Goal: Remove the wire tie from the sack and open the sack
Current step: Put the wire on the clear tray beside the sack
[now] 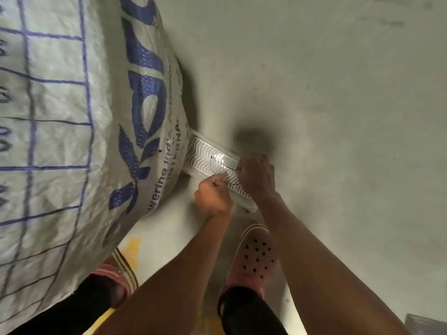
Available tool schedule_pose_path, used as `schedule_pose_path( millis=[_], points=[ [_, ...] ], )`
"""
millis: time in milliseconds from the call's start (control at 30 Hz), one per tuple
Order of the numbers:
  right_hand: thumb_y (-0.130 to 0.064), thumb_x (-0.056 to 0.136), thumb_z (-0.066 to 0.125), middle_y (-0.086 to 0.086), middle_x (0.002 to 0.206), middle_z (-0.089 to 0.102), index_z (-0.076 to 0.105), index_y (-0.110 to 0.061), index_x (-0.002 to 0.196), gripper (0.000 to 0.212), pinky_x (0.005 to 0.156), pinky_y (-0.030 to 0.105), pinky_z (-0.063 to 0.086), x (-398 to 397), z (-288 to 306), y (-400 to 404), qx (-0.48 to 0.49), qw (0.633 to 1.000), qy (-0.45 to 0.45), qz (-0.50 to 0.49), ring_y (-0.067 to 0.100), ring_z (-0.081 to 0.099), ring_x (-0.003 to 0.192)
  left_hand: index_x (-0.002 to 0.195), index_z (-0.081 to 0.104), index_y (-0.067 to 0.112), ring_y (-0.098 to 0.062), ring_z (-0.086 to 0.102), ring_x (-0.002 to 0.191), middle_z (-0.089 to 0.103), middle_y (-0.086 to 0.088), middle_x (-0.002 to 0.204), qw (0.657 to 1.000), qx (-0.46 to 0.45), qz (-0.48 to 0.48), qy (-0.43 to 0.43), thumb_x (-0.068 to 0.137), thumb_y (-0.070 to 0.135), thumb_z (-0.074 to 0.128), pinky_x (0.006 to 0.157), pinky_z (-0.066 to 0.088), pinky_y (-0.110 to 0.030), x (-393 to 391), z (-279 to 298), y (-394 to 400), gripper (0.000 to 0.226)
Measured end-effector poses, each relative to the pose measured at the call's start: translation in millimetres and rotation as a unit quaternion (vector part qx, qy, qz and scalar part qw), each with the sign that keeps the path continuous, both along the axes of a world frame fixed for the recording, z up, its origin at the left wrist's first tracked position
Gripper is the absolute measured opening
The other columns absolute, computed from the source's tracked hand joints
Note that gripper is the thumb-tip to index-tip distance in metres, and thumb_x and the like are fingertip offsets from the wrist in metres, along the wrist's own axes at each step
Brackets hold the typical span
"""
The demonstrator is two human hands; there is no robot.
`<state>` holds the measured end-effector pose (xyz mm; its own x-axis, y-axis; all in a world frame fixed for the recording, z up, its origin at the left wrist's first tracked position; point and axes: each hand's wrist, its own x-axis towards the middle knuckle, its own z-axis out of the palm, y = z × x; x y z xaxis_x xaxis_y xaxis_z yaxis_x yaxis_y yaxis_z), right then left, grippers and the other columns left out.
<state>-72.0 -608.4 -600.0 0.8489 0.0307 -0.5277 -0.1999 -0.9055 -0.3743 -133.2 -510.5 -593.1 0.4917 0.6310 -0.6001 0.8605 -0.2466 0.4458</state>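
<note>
Nearest to you, at 6 o'clock, your 2 legs in black trousers stand on the floor. Your right foot wears a pink perforated clog at about 5 o'clock from frame centre; your left foot wears a pink striped slipper at 7 o'clock, partly tucked under the sack. Yellow marks show on the floor between the feet.

Both forearms reach forward from the bottom edge toward the centre. Your left hand is curled into a loose fist, fingertips pinched narrow on one end of a thin dark wire tie. Your right hand sits just beside it at its 2 o'clock, fingers also drawn in close on the other end of the wire. The wire loops between the 2 hands in a shallow arc, above a clear plastic tray with a wavy ribbed surface. The tray lies on the floor, its far end touching the sack.

The woven white sack fills the frame from 7 o'clock through 11 o'clock, bulging, printed with large blue lettering and a blue grid. The wire appears apart from the sack fabric. Whether the sack mouth is open cannot be told; it is out of view.

Beyond, from 12 to 3 o'clock, bare grey floor carries a dark round shadow just past your right hand.
</note>
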Motion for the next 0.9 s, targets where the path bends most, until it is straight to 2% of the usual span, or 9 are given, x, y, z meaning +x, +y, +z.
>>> schedule_pose_path(
  millis=[100,167,300,367,433,533,600,700,900],
  points=[
    [-0.006,0.087,0.058,0.01,0.097,0.074,0.076,-0.011,0.089,0.019,0.074,0.039,0.054,-6.8,-23.2,0.7,-0.033,0.996,-0.009,0.081,0.037,0.071,0.099,0.104,0.086,0.025,-0.019,0.078,0.094,0.084,0.0,0.1,0.998,-0.008,0.047,-0.031,0.095,0.016,0.067,0.078,0.054,-0.02,-1.9,-19.7,-8.6,0.024],
    [-0.004,0.085,0.06,0.01,0.092,0.072,0.072,-0.011,0.083,0.014,0.066,0.037,0.048,-9.3,-32.3,-3.6,-0.044,0.992,-0.024,0.115,0.037,0.072,0.089,0.101,0.087,0.017,-0.013,0.079,0.086,0.084,0.0,0.092,0.992,-0.027,0.094,-0.082,0.094,0.005,0.067,0.077,0.06,-0.017,-3.2,-30.4,-12.0,0.024],
    [0.0,0.084,0.063,0.009,0.092,0.073,0.073,-0.012,0.083,0.017,0.07,0.037,0.049,-9.1,-35.8,-15.4,-0.067,0.986,-0.049,0.146,0.036,0.071,0.091,0.104,0.085,0.006,0.006,0.074,0.076,0.082,-0.004,0.091,0.989,-0.027,0.069,-0.124,0.094,-0.004,0.061,0.069,0.052,-0.004,-6.3,-35.6,-15.5,0.027],
    [-0.002,0.088,0.06,0.009,0.096,0.073,0.076,-0.013,0.087,0.019,0.074,0.039,0.051,-12.1,-33.1,-24.2,-0.082,0.989,-0.052,0.114,0.035,0.069,0.096,0.106,0.085,0.01,0.004,0.075,0.08,0.083,-0.002,0.094,0.991,-0.039,0.026,-0.124,0.096,0.002,0.061,0.078,0.059,-0.014,-3.6,-33.2,-19.3,0.028],
    [-0.007,0.094,0.057,0.008,0.105,0.069,0.076,-0.014,0.097,0.021,0.076,0.04,0.052,-17.8,-30.9,-38.0,-0.096,0.993,-0.04,0.06,0.033,0.067,0.101,0.107,0.086,0.023,-0.012,0.077,0.095,0.084,0.002,0.101,0.994,-0.026,-0.054,-0.091,0.096,0.014,0.061,0.093,0.06,-0.031,6.9,-30.9,-25.4,0.028],
    [-0.014,0.098,0.057,0.007,0.118,0.063,0.076,-0.012,0.105,0.02,0.076,0.041,0.054,-25.5,-26.7,-61.7,-0.099,0.993,-0.009,-0.058,0.031,0.065,0.105,0.11,0.085,0.024,-0.023,0.075,0.106,0.083,0.001,0.109,0.978,-0.022,-0.189,-0.087,0.095,0.017,0.069,0.1,0.056,-0.037,38.2,-30.1,-43.3,0.023],
    [-0.016,0.096,0.058,0.008,0.125,0.06,0.077,-0.013,0.102,0.019,0.077,0.042,0.056,-26.9,-23.7,-73.2,-0.095,0.987,-0.004,-0.129,0.031,0.065,0.107,0.11,0.084,0.022,-0.026,0.075,0.104,0.083,-0.001,0.108,0.952,-0.004,-0.284,-0.115,0.095,0.015,0.069,0.097,0.056,-0.04,60.1,-31.2,-57.6,0.022],
    [-0.018,0.094,0.058,0.01,0.118,0.056,0.075,-0.011,0.098,0.019,0.069,0.039,0.052,-22.0,-21.5,-81.6,-0.102,0.976,-0.015,-0.193,0.035,0.064,0.1,0.106,0.084,0.024,-0.034,0.07,0.099,0.083,-0.005,0.101,0.896,0.052,-0.422,-0.131,0.096,0.014,0.064,0.088,0.053,-0.042,83.5,-36.4,-73.1,0.025],
    [-0.022,0.098,0.058,0.007,0.12,0.051,0.073,-0.012,0.101,0.019,0.066,0.036,0.042,-20.2,-19.4,-80.4,-0.113,0.971,-0.011,-0.21,0.032,0.058,0.102,0.093,0.074,0.022,-0.028,0.066,0.094,0.079,0.001,0.093,0.773,0.204,-0.587,-0.123,0.097,0.012,0.054,0.08,0.039,-0.039,88.6,-32.3,-67.8,0.023]
  ],
)
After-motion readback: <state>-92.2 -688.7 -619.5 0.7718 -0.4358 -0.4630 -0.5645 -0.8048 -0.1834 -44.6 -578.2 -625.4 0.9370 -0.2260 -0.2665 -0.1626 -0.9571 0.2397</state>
